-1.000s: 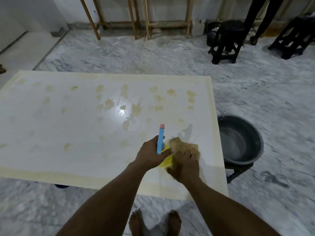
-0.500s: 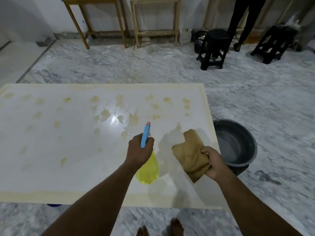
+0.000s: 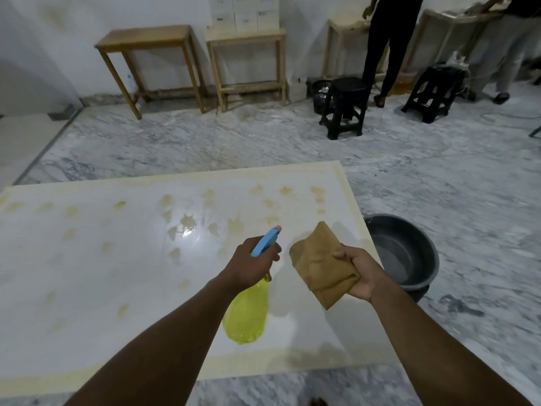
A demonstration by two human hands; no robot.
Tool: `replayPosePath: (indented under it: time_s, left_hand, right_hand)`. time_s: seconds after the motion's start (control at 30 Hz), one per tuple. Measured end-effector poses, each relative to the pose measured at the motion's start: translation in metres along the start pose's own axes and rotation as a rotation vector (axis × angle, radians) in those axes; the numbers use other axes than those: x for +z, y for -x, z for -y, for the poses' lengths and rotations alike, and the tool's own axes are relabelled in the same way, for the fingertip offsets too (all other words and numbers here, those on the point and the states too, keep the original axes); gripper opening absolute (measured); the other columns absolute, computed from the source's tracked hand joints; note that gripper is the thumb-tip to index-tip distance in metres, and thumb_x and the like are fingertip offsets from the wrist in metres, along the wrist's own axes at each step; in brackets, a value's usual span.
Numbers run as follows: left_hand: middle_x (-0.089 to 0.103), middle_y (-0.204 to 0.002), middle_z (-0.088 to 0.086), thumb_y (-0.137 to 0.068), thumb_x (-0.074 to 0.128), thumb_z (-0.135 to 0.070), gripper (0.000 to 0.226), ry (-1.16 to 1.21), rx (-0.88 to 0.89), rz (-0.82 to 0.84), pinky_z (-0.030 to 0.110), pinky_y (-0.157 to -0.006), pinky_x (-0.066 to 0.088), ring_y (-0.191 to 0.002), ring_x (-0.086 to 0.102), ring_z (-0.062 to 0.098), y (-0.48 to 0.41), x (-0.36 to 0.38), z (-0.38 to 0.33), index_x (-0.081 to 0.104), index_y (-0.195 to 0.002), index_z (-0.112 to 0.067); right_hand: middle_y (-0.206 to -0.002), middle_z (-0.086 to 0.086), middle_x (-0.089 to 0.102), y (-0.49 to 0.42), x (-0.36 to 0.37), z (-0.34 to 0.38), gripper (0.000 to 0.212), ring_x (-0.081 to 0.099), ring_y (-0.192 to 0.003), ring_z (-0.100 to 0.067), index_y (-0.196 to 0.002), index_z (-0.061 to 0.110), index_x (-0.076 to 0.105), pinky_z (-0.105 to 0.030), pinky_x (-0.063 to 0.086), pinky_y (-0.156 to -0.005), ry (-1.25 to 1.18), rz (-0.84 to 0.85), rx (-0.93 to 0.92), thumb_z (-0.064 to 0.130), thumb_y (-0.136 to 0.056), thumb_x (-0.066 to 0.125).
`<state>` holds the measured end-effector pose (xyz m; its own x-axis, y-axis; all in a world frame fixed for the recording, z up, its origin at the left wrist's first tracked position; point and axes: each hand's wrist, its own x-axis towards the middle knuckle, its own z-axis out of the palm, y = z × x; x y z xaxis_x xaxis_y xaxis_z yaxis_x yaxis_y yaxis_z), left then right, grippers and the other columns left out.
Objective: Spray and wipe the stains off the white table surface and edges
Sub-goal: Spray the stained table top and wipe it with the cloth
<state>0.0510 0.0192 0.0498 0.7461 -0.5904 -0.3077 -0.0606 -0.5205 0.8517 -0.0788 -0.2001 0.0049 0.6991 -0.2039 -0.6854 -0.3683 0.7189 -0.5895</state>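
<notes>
Left hand (image 3: 251, 265) is wrapped round the neck of the bottle (image 3: 247, 315), fingers curled under the blue spray head, nozzle pointing toward the far edge of the table (image 3: 87, 288). The yellow body hangs over the near right part. Right hand (image 3: 361, 273) clutches the cloth (image 3: 319, 265) (brown, folded, thumb on top) above the surface, just inside the right edge. Stains (image 3: 187, 222) dot the far half and the left side. A grey basin (image 3: 409, 250) sits just past the right edge.

bottle (image 3: 247, 315) left of cloth (image 3: 320, 266) | both above table (image 3: 87, 288) | basin (image 3: 402, 253) right of table
</notes>
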Motion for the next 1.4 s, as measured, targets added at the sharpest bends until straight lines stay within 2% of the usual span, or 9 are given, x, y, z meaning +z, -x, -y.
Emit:
replayPosePath:
  time_s: [0.23,0.4,0.63,0.77,0.93,1.07,1.17,1.27,1.4]
  left_hand:
    - [0.069,-0.106,0.028,-0.094,0.054,-0.028,0.018,-0.022,0.063,0.040,0.023,-0.057,0.059,-0.075,0.062,0.024,0.013,-0.015,0.009,0.066,-0.103,-0.038]
    - [0.068,-0.105,0.035,-0.091,0.055,-0.033,0.043,-0.059,0.034,0.000,0.021,-0.056,0.059,-0.069,0.061,0.026,0.015,-0.031,0.022,0.067,-0.111,0.003]
    - [0.069,-0.105,0.034,-0.100,0.056,-0.025,0.033,-0.093,0.041,-0.016,0.021,-0.058,0.059,-0.067,0.063,0.024,0.022,-0.039,0.024,0.065,-0.109,0.006]
    - [0.070,-0.105,0.034,-0.101,0.055,-0.024,0.030,-0.072,0.048,-0.030,0.015,-0.054,0.055,-0.069,0.064,0.024,0.027,-0.042,0.025,0.066,-0.105,0.004]
    - [0.068,-0.106,0.035,-0.095,0.055,-0.031,0.029,-0.046,0.073,-0.019,0.021,-0.056,0.057,-0.067,0.061,0.024,0.033,-0.042,0.023,0.066,-0.104,-0.006]
    - [0.070,-0.106,0.033,-0.101,0.056,-0.024,0.027,-0.086,0.084,-0.043,0.012,-0.055,0.054,-0.074,0.062,0.024,0.036,-0.041,0.024,0.068,-0.105,-0.001]
    - [0.070,-0.106,0.033,-0.103,0.055,-0.020,0.027,-0.092,0.087,-0.044,0.010,-0.053,0.051,-0.074,0.063,0.025,0.039,-0.040,0.027,0.067,-0.110,0.003]
    - [0.069,-0.105,0.033,-0.103,0.055,-0.021,0.028,-0.093,0.091,-0.051,0.018,-0.058,0.056,-0.073,0.063,0.026,0.041,-0.041,0.030,0.068,-0.111,0.002]
    - [0.070,-0.103,0.034,-0.104,0.055,-0.024,0.031,-0.129,0.090,-0.038,0.031,-0.068,0.056,-0.074,0.061,0.027,0.044,-0.042,0.034,0.068,-0.106,0.004]
  right_hand:
    - [-0.118,-0.020,0.069,0.010,0.031,0.011,0.038,0.067,-0.103,-0.038,-0.131,0.011,0.057,-0.046,0.055,-0.087,0.095,0.068,-0.065,0.009,-0.093,0.057]
    - [-0.120,-0.015,0.070,0.022,0.046,0.031,0.034,0.070,-0.102,-0.032,-0.126,0.012,0.063,-0.041,0.059,-0.081,-0.023,0.171,-0.176,0.009,-0.094,0.052]
    - [-0.120,-0.020,0.068,0.007,0.052,0.025,0.043,0.067,-0.104,-0.037,-0.133,0.007,0.055,-0.042,0.054,-0.084,0.270,-0.043,-0.186,-0.001,-0.091,0.052]
    - [-0.134,-0.014,0.063,0.026,0.056,0.036,0.047,0.060,-0.121,-0.033,-0.138,0.014,0.054,-0.041,0.053,-0.096,0.086,0.220,-0.263,0.008,-0.092,0.048]
    - [-0.127,-0.012,0.064,0.033,0.064,0.028,0.037,0.071,-0.100,-0.028,-0.127,0.014,0.062,-0.035,0.059,-0.075,-0.186,0.218,-0.307,0.030,-0.096,0.050]
    - [-0.107,-0.008,0.070,0.031,0.075,0.001,0.075,0.065,-0.075,-0.022,-0.118,0.015,0.064,-0.022,0.046,-0.047,-0.288,0.260,-0.180,0.024,-0.049,0.093]
    - [-0.106,-0.010,0.070,0.029,0.083,-0.016,0.046,0.064,-0.084,-0.024,-0.120,0.014,0.064,-0.026,0.049,-0.059,-0.259,0.216,-0.173,0.026,-0.076,0.070]
    - [-0.127,-0.017,0.066,0.022,0.076,-0.024,0.039,0.061,-0.119,-0.036,-0.129,0.013,0.062,-0.047,0.047,-0.099,-0.266,0.171,-0.170,0.026,-0.092,0.055]
    - [-0.140,-0.010,0.058,0.023,0.066,-0.019,0.060,0.054,-0.129,-0.026,-0.139,0.017,0.050,-0.038,0.055,-0.093,-0.260,0.196,-0.286,0.014,-0.083,0.073]
